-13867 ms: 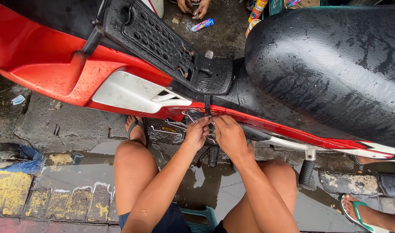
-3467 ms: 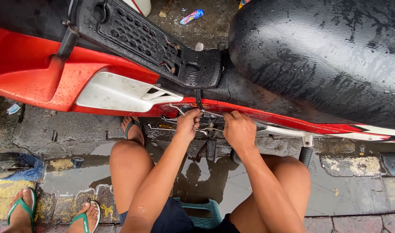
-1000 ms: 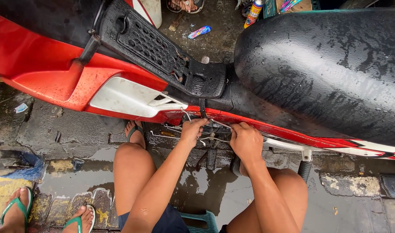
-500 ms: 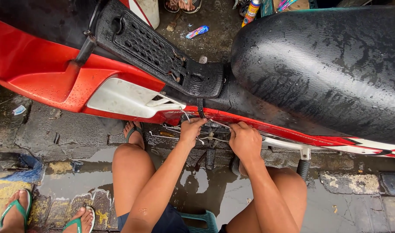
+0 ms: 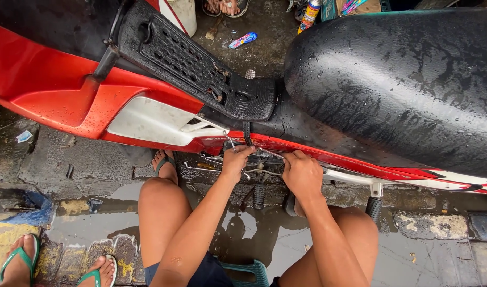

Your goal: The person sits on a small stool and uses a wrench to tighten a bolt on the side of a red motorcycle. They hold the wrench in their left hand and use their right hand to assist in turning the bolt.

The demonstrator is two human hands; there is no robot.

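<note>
Thin metal rods under the red motorbike body, centre of frame: stiff, light, probably slick from the wet; best pinched near the ends. Left hand with fingers closed around a wire hook at the fairing edge. Right hand curled over the linkage, grip hidden, cannot tell. Above, wet black seat at right, perforated black panel upper left. Below, puddled pavement; someone else's green sandals lower left.
</note>
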